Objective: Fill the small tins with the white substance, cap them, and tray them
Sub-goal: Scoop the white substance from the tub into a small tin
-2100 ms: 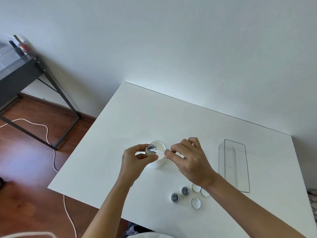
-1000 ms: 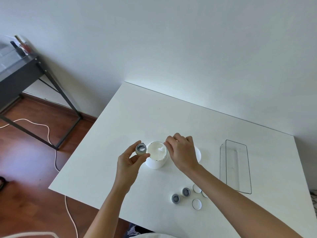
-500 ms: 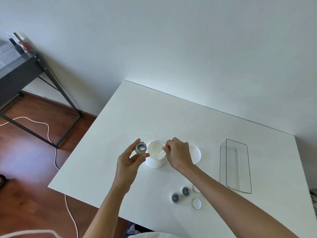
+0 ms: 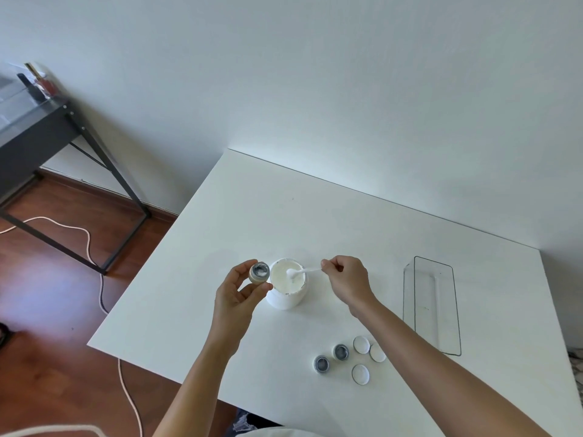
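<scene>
Centre frame: my left hand (image 4: 236,291) pinches small round metal tin (image 4: 259,272), tilted beside open white tub of cream (image 4: 287,287). My right hand (image 4: 347,279) grips white plastic spatula (image 4: 303,271), loaded tip over tub. Risk — blob drops on white table (image 4: 252,216) crossing gap; tilted tin slips. Clear tray (image 4: 433,305) right, empty.

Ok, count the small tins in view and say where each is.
3. One tin is held in the left hand beside the white jar; two tins sit open on the table near the loose lids.
</scene>
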